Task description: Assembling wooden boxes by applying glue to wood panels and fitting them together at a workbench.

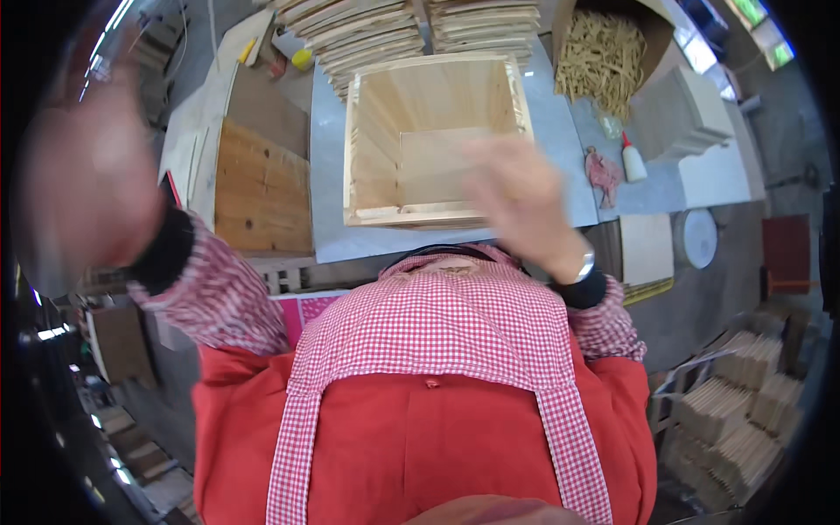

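An open-topped wooden box (pixel 372 131) of pale boards stands on the blue-grey tabletop (pixel 328 210) in front of me. My right hand (pixel 525 197), smeared by motion, is over the box's near right corner. Whether it touches the wood I cannot tell. Raised at the far left, away from the box, my left hand (pixel 92 175) is strongly blurred and close to the camera. The fingers of both hands are too smeared to show a grip or a held thing. Between the left arm and the box lies a brown wooden board (pixel 262 188).
Stacked thin wooden pieces (pixel 367 39) stand behind the box. To the right are a carton of curled strips (pixel 599 57), a white bottle with a red tip (pixel 633 160), a pinkish rag (pixel 603 173) and stacked pale panels (pixel 678 114). A round white lid (pixel 699 238) is lower right.
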The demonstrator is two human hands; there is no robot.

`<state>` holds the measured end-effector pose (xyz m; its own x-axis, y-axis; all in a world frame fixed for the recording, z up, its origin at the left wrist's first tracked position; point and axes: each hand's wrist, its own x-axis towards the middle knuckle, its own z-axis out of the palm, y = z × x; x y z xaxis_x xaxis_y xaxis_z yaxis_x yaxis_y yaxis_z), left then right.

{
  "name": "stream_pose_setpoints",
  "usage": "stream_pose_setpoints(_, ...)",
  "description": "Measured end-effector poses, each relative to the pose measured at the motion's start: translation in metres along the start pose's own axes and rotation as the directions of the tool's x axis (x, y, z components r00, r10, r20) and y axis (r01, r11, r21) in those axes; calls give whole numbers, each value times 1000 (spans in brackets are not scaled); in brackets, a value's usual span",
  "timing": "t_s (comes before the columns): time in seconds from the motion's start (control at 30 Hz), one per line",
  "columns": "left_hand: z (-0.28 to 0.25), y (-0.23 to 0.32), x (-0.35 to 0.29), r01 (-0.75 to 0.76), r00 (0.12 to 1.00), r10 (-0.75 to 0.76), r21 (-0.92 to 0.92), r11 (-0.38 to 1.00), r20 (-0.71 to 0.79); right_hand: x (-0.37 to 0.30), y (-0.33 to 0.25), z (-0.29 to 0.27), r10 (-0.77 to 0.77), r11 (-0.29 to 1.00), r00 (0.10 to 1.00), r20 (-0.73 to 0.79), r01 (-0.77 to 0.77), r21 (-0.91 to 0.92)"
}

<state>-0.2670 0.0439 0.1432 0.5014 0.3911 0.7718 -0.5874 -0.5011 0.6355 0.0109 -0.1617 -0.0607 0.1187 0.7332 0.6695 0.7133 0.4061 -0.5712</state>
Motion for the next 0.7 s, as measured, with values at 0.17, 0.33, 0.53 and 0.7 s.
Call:
stream_pose_setpoints(0.17, 35, -130, -118, 899, 409, -734, 105, 424, -541, -36, 88, -52, 561, 822, 788, -254, -494, 283)
stream_pose_setpoints(0.33, 20, -163, -165, 900, 210, -955, -339, 273, -210, -63, 105, -15, 689, 642, 723, -57, -571, 512)
stream_pose_setpoints(0.53, 18, -170, -140, 971, -21, -940, -232, 62, -341, -57, 77, 23, 440, 848, 883, -163, -349, 399)
stream_pose_setpoints(0.7, -17, -156, -153, 999, -28, -922, -30, -18, -385, -24, 62, 54, 236, 788, 968, 84, -241, 566)
